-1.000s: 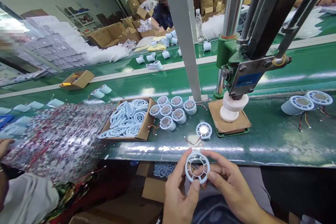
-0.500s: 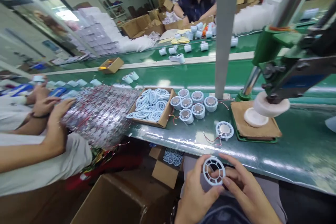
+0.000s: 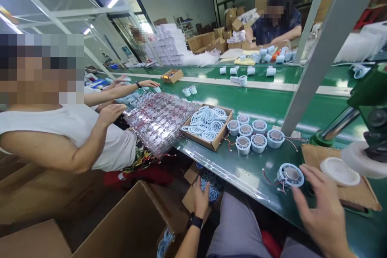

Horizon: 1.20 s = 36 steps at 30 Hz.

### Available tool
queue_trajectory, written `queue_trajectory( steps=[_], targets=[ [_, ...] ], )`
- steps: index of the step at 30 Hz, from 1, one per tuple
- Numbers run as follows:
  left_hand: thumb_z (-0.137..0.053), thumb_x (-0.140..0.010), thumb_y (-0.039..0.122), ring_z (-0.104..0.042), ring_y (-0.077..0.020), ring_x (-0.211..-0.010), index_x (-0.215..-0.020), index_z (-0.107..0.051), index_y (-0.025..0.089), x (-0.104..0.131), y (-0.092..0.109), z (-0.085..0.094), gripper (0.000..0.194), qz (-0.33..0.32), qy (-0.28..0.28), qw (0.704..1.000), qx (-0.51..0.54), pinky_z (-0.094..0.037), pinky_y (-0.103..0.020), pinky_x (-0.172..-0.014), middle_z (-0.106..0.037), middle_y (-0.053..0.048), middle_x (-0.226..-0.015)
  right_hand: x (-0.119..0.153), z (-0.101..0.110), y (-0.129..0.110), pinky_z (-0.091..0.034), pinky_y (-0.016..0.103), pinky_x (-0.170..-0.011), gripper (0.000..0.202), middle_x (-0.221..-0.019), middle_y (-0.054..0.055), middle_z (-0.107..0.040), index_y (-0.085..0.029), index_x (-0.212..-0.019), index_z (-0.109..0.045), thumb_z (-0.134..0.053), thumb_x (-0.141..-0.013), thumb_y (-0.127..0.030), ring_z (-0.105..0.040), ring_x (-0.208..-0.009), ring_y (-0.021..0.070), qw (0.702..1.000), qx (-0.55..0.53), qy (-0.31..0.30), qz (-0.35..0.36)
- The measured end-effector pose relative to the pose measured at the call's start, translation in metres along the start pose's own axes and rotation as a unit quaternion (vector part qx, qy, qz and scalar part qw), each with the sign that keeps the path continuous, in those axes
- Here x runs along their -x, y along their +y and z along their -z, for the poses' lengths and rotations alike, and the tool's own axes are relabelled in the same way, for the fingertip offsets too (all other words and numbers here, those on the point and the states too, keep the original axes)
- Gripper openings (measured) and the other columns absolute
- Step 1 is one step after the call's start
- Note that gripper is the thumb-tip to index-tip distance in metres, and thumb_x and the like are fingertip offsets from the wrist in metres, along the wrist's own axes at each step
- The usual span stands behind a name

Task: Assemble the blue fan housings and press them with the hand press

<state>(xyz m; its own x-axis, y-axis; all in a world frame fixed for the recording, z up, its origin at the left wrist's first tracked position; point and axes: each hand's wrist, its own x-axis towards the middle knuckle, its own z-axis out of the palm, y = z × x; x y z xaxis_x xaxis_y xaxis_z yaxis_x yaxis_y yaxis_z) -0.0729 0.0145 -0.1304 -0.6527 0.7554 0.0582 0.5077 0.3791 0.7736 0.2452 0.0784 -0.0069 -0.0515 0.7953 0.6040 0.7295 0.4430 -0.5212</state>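
Observation:
My right hand point(image 3: 325, 203) is at the right side of a round light-blue unit point(image 3: 292, 175) with a silver disc in its middle and thin red and dark wires. Thumb and fingers are spread around its edge; whether they touch it I cannot tell. Below the table edge, my left hand point(image 3: 201, 199) is at an open carton of light-blue plastic rings point(image 3: 214, 187), thumb and fingers apart, nothing visible between them. Several similar round units point(image 3: 258, 141) stand grouped on the green table, beside a shallow cardboard box point(image 3: 215, 145) full of spoked light-blue rings point(image 3: 205, 121).
On the right stands a green press point(image 3: 363, 100) with a white round pad point(image 3: 340, 171) on cardboard. A grey post point(image 3: 320, 52) rises behind the units. At left, a co-worker point(image 3: 99, 137) sits by a stack of silvery parts point(image 3: 160, 123). A large carton point(image 3: 130, 217) is below.
Both hands have parted: the left went down left to the carton, the right up to the lone unit. The spoked ring they held no longer shows in them. The view has swung left.

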Motion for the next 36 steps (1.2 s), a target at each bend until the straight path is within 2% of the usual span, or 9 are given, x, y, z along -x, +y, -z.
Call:
queue_trajectory(
  steps=[3,5,8,12,17,20,23,31,36],
  targets=[
    [-0.028,-0.094,0.047,-0.064,-0.0325,-0.098,-0.103,-0.063,0.013,-0.021,0.032,0.033,0.050,-0.070,0.128,0.989,-0.002,-0.052,-0.051,-0.089,-0.065,-0.019,-0.101,-0.008,-0.031,0.004,-0.047,0.054,-0.094,0.043,-0.128,0.019,-0.058,-0.018,-0.127,-0.061,-0.044,-0.098,-0.045,-0.056,-0.116,0.0356,0.996,0.036,-0.030,0.075],
    [-0.028,-0.097,0.043,-0.064,-0.0279,-0.100,-0.100,-0.065,0.016,-0.050,0.065,0.056,0.046,-0.138,0.148,0.979,-0.014,-0.051,-0.046,-0.094,-0.067,-0.015,-0.101,-0.008,-0.045,0.008,-0.049,0.053,-0.092,0.040,-0.121,0.018,-0.062,-0.018,-0.122,-0.063,-0.042,-0.099,-0.043,-0.058,-0.111,0.0339,0.994,0.030,-0.025,0.105],
    [-0.042,-0.098,0.034,-0.062,-0.0238,-0.107,-0.104,-0.068,0.018,-0.118,0.123,0.078,0.032,-0.225,0.100,0.967,-0.063,-0.048,-0.042,-0.100,-0.068,-0.011,-0.111,-0.004,-0.049,0.009,-0.053,0.045,-0.088,0.030,-0.116,0.014,-0.067,-0.019,-0.114,-0.065,-0.047,-0.099,-0.039,-0.062,-0.106,0.0287,0.989,-0.018,-0.019,0.146],
    [-0.060,-0.095,0.034,-0.063,-0.0240,-0.108,-0.115,-0.064,0.016,-0.207,0.182,0.081,0.027,-0.265,0.009,0.951,-0.157,-0.052,-0.048,-0.095,-0.065,-0.009,-0.119,0.001,-0.038,0.010,-0.056,0.042,-0.086,0.022,-0.114,0.010,-0.071,-0.023,-0.109,-0.066,-0.051,-0.097,-0.034,-0.066,-0.104,0.0262,0.986,-0.057,-0.026,0.156],
    [-0.062,-0.094,0.035,-0.065,-0.0225,-0.102,-0.121,-0.061,0.017,-0.238,0.200,0.084,0.032,-0.310,-0.073,0.917,-0.241,-0.056,-0.044,-0.087,-0.064,-0.009,-0.121,0.012,-0.015,0.018,-0.060,0.040,-0.084,0.020,-0.116,0.008,-0.073,-0.025,-0.107,-0.069,-0.055,-0.094,-0.032,-0.070,-0.104,0.0260,0.986,-0.074,-0.033,0.142],
    [-0.064,-0.092,0.029,-0.064,-0.0239,-0.106,-0.110,-0.064,0.015,-0.226,0.199,0.094,0.023,-0.349,-0.074,0.897,-0.260,-0.054,-0.047,-0.092,-0.065,-0.009,-0.118,0.018,-0.004,0.021,-0.062,0.037,-0.082,0.019,-0.116,0.008,-0.073,-0.026,-0.108,-0.069,-0.059,-0.092,-0.029,-0.071,-0.103,0.0251,0.985,-0.094,-0.039,0.138],
    [-0.062,-0.091,0.018,-0.058,-0.0292,-0.118,-0.093,-0.066,0.014,-0.187,0.196,0.092,0.006,-0.399,-0.079,0.879,-0.248,-0.047,-0.053,-0.103,-0.061,-0.013,-0.121,0.020,0.001,0.018,-0.063,0.036,-0.081,0.019,-0.114,0.007,-0.074,-0.027,-0.107,-0.069,-0.061,-0.090,-0.027,-0.072,-0.101,0.0246,0.985,-0.115,-0.043,0.119],
    [-0.064,-0.086,0.012,-0.058,-0.0296,-0.120,-0.099,-0.062,0.021,0.000,0.166,-0.002,0.016,-0.535,-0.274,0.787,-0.139,-0.054,-0.048,-0.096,-0.060,-0.013,-0.130,0.020,0.009,0.005,-0.059,0.039,-0.091,0.025,-0.118,0.009,-0.071,-0.024,-0.110,-0.066,-0.059,-0.087,-0.017,-0.067,-0.110,0.0235,0.985,-0.134,-0.083,0.071],
    [-0.061,-0.086,0.014,-0.050,-0.0332,-0.128,-0.122,-0.053,0.018,0.015,0.170,-0.022,0.037,-0.482,-0.327,0.809,-0.074,-0.047,-0.057,-0.102,-0.054,-0.019,-0.141,0.028,0.018,0.006,-0.057,0.037,-0.093,0.026,-0.119,0.008,-0.070,-0.024,-0.109,-0.065,-0.059,-0.086,-0.014,-0.065,-0.111,0.0224,0.984,-0.138,-0.095,0.053]
  ],
)
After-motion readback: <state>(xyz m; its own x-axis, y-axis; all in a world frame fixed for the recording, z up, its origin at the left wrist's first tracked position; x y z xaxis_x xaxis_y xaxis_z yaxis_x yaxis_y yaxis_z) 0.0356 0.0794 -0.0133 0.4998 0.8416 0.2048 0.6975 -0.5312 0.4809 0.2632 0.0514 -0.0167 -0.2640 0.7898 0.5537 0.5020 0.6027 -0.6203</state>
